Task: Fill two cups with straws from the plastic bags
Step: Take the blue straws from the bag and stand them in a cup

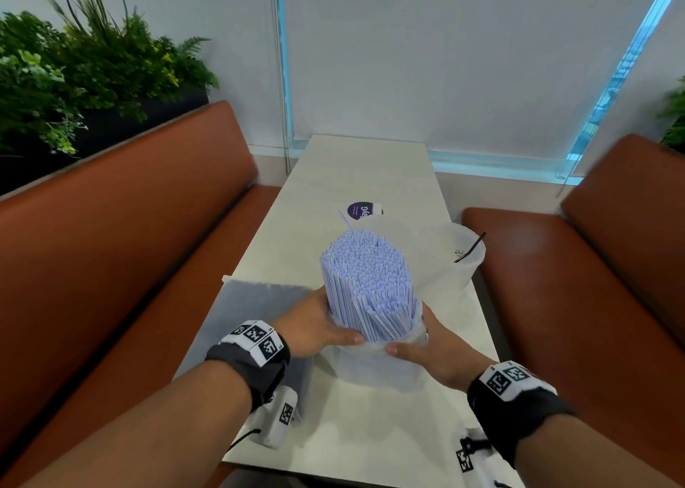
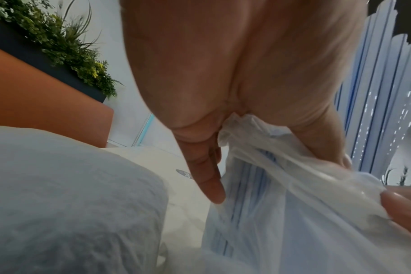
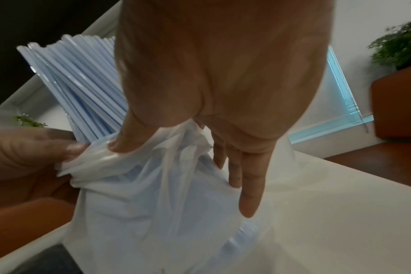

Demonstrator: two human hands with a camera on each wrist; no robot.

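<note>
Straws [image 1: 367, 283]: dense pale-blue bundle, upright, half out of plastic bag [image 1: 374, 369], on table [image 1: 356, 176] near me.
Hands: I see left hand [image 1: 315, 326] and right hand [image 1: 432, 350] pinching the bag's bunched rim.
Cups [image 1: 457, 261]: just beyond bundle.
Risk: loosened film, bundle splays, straws scatter.

Both my forearms reach forward, a black band on each wrist. My left hand [image 1: 317, 326] and right hand [image 1: 432, 343] face each other, thumbs pointing inward. Each pinches a fold of thin plastic between thumb and palm, the other fingers pointing down.
</note>
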